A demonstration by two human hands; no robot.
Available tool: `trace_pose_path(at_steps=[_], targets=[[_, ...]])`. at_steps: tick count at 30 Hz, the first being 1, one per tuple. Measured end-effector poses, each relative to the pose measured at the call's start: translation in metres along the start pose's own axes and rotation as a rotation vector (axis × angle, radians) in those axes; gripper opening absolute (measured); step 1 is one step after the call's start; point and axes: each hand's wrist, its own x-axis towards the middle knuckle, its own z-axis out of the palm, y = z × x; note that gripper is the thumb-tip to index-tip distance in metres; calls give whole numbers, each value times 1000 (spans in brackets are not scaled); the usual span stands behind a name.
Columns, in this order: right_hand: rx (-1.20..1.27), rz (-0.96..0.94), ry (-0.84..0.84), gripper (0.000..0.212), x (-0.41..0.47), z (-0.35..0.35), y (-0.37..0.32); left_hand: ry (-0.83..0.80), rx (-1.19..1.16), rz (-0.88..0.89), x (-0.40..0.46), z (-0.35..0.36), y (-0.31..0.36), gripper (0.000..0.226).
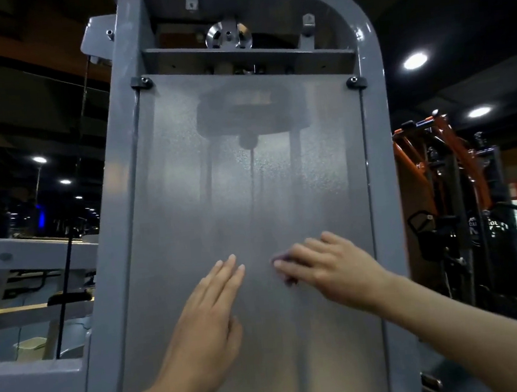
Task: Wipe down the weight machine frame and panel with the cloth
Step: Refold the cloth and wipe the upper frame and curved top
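A frosted panel [251, 196] fills the middle of the view, set in a grey frame [379, 152] with a rounded top right corner. Black clips [141, 82] hold the panel at its upper corners. Above it, in the open top of the frame, sits a shiny pulley [228, 35]. Blurred shapes of rods and a block show through the panel.

The left hand [206, 327] lies flat on the lower panel, fingers straight and together, its grip open and holding nothing. Just beside it, the right hand [327, 265] presses a purple cloth [281, 261] against the panel. Only a small edge of the cloth shows past the fingertips and under the palm; the fingers lie fairly straight over it, pressing rather than curling round it.

An orange and black machine [445, 178] stands to the right. Ceiling lights [415, 60] glow in the dark room.
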Motion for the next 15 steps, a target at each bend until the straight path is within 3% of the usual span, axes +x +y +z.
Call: trace_pose_path(at_steps=[3,5,11,15], targets=[[-6,373,33,46,-5,-14,54,-13,31,37,20,-2,12,81],[-4,509,49,53,-8,-16,53,-20,59,66,31,-3,21,80],[86,307,-8,44,-46,1,-34,-80,129,151,54,2,44,78],[130,228,-34,27,-82,1,-81,-127,140,201,59,10,62,78]])
